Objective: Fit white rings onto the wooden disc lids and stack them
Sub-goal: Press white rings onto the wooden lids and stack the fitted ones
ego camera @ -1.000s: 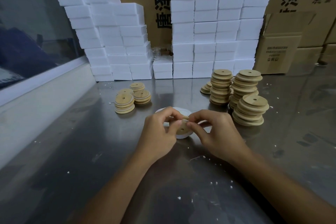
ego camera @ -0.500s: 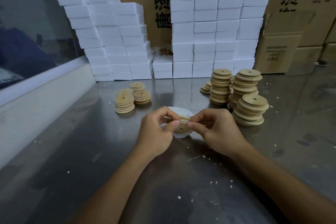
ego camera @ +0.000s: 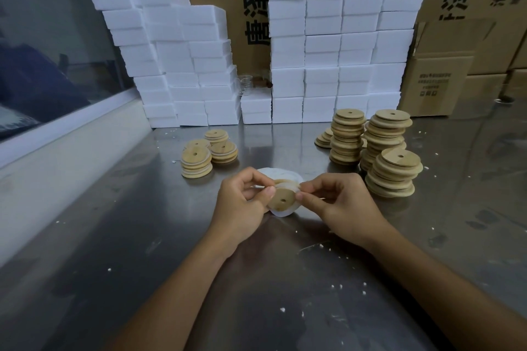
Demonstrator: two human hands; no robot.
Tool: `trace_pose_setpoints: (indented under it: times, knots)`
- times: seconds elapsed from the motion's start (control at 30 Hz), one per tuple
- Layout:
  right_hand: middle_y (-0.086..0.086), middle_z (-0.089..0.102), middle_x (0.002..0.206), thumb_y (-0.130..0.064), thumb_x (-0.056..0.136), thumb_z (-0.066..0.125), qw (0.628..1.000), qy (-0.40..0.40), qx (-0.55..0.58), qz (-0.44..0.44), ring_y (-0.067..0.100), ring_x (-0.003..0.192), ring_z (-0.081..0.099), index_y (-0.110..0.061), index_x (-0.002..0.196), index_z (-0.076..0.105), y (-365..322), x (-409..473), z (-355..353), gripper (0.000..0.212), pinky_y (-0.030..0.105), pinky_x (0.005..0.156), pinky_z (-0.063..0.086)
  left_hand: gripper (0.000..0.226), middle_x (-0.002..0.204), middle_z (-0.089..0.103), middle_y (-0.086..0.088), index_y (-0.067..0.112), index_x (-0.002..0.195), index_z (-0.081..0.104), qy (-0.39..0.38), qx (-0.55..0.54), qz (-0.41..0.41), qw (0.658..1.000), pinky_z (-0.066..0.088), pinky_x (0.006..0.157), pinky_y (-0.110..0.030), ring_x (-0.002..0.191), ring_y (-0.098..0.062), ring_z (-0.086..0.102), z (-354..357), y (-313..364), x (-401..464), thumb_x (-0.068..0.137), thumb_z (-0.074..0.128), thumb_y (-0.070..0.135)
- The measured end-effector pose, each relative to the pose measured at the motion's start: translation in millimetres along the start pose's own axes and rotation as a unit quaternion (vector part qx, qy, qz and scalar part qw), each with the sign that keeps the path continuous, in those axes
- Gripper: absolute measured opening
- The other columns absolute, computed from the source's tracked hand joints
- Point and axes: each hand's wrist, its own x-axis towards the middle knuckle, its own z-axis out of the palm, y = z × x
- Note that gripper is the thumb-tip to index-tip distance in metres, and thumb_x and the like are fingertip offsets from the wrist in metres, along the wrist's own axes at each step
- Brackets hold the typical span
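Observation:
A wooden disc lid with a small centre hole is held tilted toward me above the steel table. My left hand grips its left edge with thumb and fingers. My right hand pinches a white ring at the lid's right rim; the ring shows along the lid's lower edge. A pile of white rings lies on the table just behind the hands, partly hidden. Short stacks of lids with white rings stand at the left. Tall stacks of bare wooden lids stand at the right.
White foam blocks are piled high along the back, with cardboard boxes behind and to the right. A white ledge and window run along the left. White crumbs dot the steel table.
The lid has tipped more toward me, showing its face and hole. Both hands have shifted slightly around its rim while working the ring on.

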Motion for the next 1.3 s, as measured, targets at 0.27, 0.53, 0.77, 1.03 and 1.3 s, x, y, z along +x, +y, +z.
trace_pose_setpoints:
  times: [0.27, 0.53, 0.77, 1.03, 1.3]
  knots:
    - [0.01, 0.078, 0.087, -0.001, 0.08, 0.079, 0.997, -0.027, 0.047, 0.046, 0.03, 0.086, 0.075, 0.003, 0.086, 0.077, -4, 2, -10, 0.007, 0.048, 0.088, 0.059, 0.026, 0.081, 0.075, 0.003, 0.017, 0.074, 0.064, -0.017, -0.025, -0.021, 0.999, 0.062, 0.069, -0.038, 0.08, -0.017, 0.074, 3, 2, -1, 0.089, 0.063, -0.005]
    - [0.004, 0.077, 0.082, -0.006, 0.084, 0.077, 0.999, -0.034, -0.017, -0.007, 0.019, 0.078, 0.074, -0.006, 0.084, 0.075, -6, 1, -9, 0.002, 0.046, 0.08, 0.06, 0.025, 0.088, 0.074, -0.007, 0.015, 0.074, 0.064, -0.008, -0.031, -0.03, 0.999, 0.061, 0.075, -0.045, 0.082, -0.023, 0.074, 3, 4, 0, 0.088, 0.063, -0.006]
    - [0.004, 0.077, 0.078, -0.002, 0.084, 0.075, 0.999, -0.036, -0.01, -0.019, 0.018, 0.073, 0.075, -0.006, 0.08, 0.073, -6, -1, -11, 0.006, 0.045, 0.076, 0.062, 0.03, 0.091, 0.074, -0.007, 0.02, 0.07, 0.065, -0.005, -0.019, -0.029, 0.999, 0.06, 0.073, -0.05, 0.079, -0.022, 0.074, 4, 6, -2, 0.088, 0.064, -0.004]
    - [0.006, 0.076, 0.078, -0.003, 0.086, 0.073, 0.999, -0.024, 0.01, -0.021, 0.021, 0.074, 0.075, -0.009, 0.08, 0.071, -3, -1, -7, 0.008, 0.044, 0.075, 0.063, 0.025, 0.092, 0.072, -0.008, 0.018, 0.073, 0.064, 0.008, 0.01, -0.005, 1.0, 0.059, 0.076, -0.055, 0.078, -0.023, 0.074, 4, 6, -2, 0.086, 0.066, -0.003]
    - [-0.003, 0.076, 0.077, -0.008, 0.084, 0.076, 0.998, -0.043, -0.028, -0.028, 0.012, 0.073, 0.073, -0.016, 0.078, 0.075, -2, -1, -8, 0.01, 0.027, 0.071, 0.058, 0.026, 0.088, 0.073, -0.006, 0.018, 0.071, 0.063, 0.009, 0.013, -0.01, 1.0, 0.058, 0.073, -0.057, 0.077, -0.024, 0.073, 4, 6, -2, 0.087, 0.065, -0.002]
